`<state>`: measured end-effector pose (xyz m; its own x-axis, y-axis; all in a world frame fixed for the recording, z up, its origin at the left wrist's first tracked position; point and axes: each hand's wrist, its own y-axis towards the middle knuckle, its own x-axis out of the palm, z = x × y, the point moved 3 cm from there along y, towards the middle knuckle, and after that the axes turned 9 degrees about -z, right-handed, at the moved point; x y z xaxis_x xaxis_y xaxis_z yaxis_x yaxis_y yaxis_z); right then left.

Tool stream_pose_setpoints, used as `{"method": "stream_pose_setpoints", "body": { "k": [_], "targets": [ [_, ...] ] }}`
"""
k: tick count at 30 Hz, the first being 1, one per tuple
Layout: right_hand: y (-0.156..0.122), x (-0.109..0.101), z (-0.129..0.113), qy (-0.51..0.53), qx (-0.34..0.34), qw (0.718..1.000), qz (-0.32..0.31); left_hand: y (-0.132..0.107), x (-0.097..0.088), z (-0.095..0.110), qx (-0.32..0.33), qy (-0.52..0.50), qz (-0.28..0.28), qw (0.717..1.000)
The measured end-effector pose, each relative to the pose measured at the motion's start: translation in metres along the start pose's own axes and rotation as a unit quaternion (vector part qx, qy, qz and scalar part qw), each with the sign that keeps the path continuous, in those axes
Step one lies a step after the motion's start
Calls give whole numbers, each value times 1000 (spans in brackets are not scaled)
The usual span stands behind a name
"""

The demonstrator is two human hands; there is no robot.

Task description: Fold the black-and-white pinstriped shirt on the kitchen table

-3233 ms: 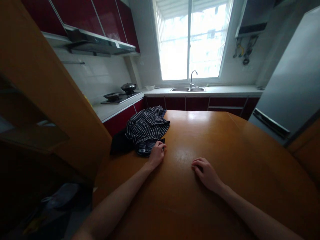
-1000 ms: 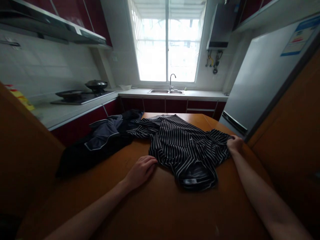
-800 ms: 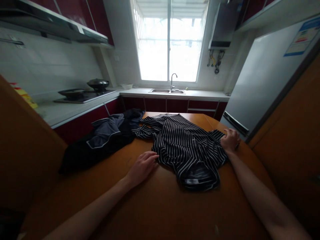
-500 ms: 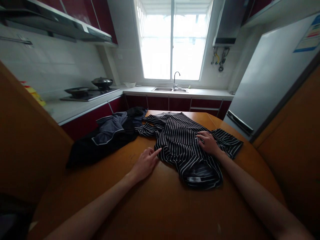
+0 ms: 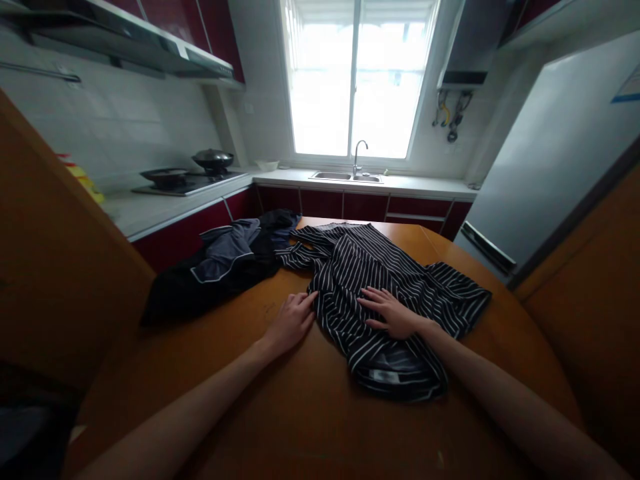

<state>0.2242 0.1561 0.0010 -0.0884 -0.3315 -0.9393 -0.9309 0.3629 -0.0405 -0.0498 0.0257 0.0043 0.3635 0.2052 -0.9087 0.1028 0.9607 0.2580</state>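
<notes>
A black shirt with white stripes lies spread and wrinkled on the wooden table. Its collar, with a pale label inside, points towards me, and a sleeve reaches out to the right. At the shirt's left edge, my left hand has its fingers together, closed on the fabric; the fingertips are partly hidden. My right hand rests flat across the cloth above the collar, fingers spread, holding nothing.
Dark clothes with a grey piece are heaped at the table's left. Beyond stand a counter with a sink, a stove with a pan and a lidded wok. A fridge is on the right.
My right hand has slid left and nearer to me across the shirt, spreading its fingers. My left index finger, stretched out before, has drawn in at the shirt's edge. The collar has shifted slightly nearer.
</notes>
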Motion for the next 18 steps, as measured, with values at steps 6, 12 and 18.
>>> {"method": "stream_pose_setpoints", "body": {
  "k": [6,12,18],
  "targets": [
    [3,-7,-3,71,-58,989,115,3,-13,-13,-20,0,10,1000],
    [-10,-23,56,42,132,924,356,-12,-55,14,62,94,86,990],
    [-13,-12,82,-9,238,930,280,-32,-65,36,333,-82,74,937]
  ]
}}
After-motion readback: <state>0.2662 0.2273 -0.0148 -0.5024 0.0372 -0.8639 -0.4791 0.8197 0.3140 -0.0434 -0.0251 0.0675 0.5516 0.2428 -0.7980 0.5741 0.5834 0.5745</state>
